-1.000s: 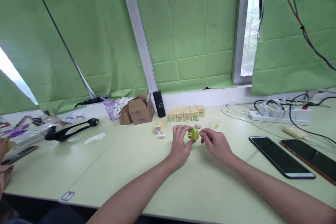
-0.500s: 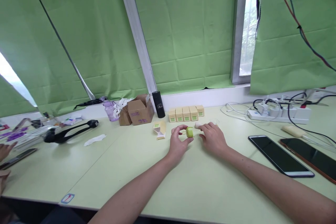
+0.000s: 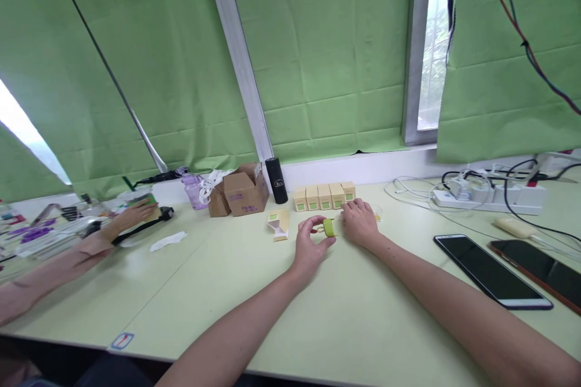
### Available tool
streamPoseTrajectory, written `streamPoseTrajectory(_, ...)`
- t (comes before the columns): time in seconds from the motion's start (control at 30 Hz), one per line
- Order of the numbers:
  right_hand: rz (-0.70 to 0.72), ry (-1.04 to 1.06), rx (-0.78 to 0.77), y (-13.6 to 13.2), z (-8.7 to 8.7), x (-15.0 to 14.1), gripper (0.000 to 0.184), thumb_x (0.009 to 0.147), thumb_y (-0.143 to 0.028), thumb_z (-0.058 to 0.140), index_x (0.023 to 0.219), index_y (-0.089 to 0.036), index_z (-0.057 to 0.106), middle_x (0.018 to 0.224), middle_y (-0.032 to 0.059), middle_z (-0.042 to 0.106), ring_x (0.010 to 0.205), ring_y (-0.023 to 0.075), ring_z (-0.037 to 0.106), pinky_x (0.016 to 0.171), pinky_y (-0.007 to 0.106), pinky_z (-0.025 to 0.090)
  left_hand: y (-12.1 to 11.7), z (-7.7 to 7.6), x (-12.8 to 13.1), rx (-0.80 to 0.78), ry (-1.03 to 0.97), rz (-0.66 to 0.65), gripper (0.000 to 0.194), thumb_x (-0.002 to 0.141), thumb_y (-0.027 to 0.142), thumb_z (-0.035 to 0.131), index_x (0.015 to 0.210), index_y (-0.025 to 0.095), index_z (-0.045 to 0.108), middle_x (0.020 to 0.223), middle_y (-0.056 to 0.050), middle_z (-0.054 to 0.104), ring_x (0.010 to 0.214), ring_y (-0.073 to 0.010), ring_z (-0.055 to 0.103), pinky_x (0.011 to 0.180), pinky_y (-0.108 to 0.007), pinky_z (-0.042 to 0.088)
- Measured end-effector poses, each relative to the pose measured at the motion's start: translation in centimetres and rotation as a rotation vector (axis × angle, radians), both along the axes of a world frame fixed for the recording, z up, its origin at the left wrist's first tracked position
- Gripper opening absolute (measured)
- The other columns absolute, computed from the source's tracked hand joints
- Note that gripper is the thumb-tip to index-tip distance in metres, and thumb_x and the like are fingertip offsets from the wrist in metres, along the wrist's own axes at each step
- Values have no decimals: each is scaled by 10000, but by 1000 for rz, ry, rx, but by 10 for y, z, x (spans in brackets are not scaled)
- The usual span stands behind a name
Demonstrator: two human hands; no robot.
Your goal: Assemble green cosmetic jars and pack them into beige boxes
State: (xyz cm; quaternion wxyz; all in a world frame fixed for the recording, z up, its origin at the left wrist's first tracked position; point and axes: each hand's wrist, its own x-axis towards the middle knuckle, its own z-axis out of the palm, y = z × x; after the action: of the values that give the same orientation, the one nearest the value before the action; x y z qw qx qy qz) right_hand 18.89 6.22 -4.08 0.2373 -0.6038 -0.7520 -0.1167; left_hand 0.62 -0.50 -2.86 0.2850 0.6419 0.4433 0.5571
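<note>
My left hand (image 3: 313,243) pinches a small lime-green rounded object (image 3: 329,227) between thumb and fingers, above the table. A pale loop shows at that object's left side; its exact kind is unclear. To its right, my right hand (image 3: 360,222) is low over the table, fingers bent down and close together, with the fingertips hidden. A clear plastic piece (image 3: 376,214) with a yellow spot lies beside that hand. Just behind is a row of small tan boxes (image 3: 324,198) with green-framed labels. An opened tan box (image 3: 279,225) lies left of my left hand.
Behind stand a black cylinder (image 3: 276,181), a cardboard box (image 3: 246,193) and a purple bottle (image 3: 193,191). Phones (image 3: 488,269) and a power strip (image 3: 494,200) with cables occupy the right. At left, another person's hand (image 3: 136,210) reaches over a black strap, near white paper (image 3: 167,241).
My right hand has moved slightly up and left, towards the tan boxes. My left hand keeps the green object, now turned a little. The other person's arm has reached in from the left.
</note>
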Motion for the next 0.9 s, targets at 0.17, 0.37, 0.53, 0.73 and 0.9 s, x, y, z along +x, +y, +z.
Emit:
streamPoseTrajectory(0.17, 43, 120, -21, 5, -3, 2, 197, 881, -83, 539, 945, -151, 712, 1066, 184, 730, 1150, 319, 500, 949, 412, 307, 0, 0, 0, 18, 0, 3, 478, 678, 80, 801, 1119, 228, 690, 1177, -72, 657, 1123, -232, 623, 990, -405, 454)
streamPoseTrajectory(0.37, 51, 485, 5, -6, 2, 2, 226, 948, -253, 550, 1076, -192, 727, 1130, 133, 752, 1165, 318, 539, 990, 449, 357, 1, -3, -1, 61, -16, 14, 464, 707, 96, 779, 1140, 234, 684, 1196, -75, 658, 1137, -233, 621, 1001, -414, 456)
streamPoseTrajectory(0.53, 141, 886, -31, -22, 14, 0, 473, 979, -575, 483, 1085, -186, 730, 1070, 108, 777, 968, 259, 672, 825, 380, 524, -1, -2, 0, 79, -40, 15, 460, 736, 124, 767, 1170, 240, 669, 1237, -80, 647, 1170, -236, 610, 1015, -415, 451)
streamPoseTrajectory(0.73, 273, 1336, -150, -55, 17, 0, 536, 919, -685, 549, 995, -191, 743, 1028, 143, 783, 772, 226, 681, 580, 326, 537, -4, 0, 2, 90, -44, -23, 472, 770, 148, 754, 1219, 242, 640, 1271, -83, 636, 1214, -238, 594, 1033, -412, 438)
streamPoseTrajectory(0.9, 419, 1651, -348, -79, 21, 5, 456, 817, -643, 729, 980, -218, 722, 1098, 145, 774, 839, 234, 683, 608, 318, 539, -7, 1, 3, 121, -39, -43, 467, 795, 163, 742, 1240, 246, 627, 1280, -86, 637, 1222, -241, 596, 1031, -409, 443)
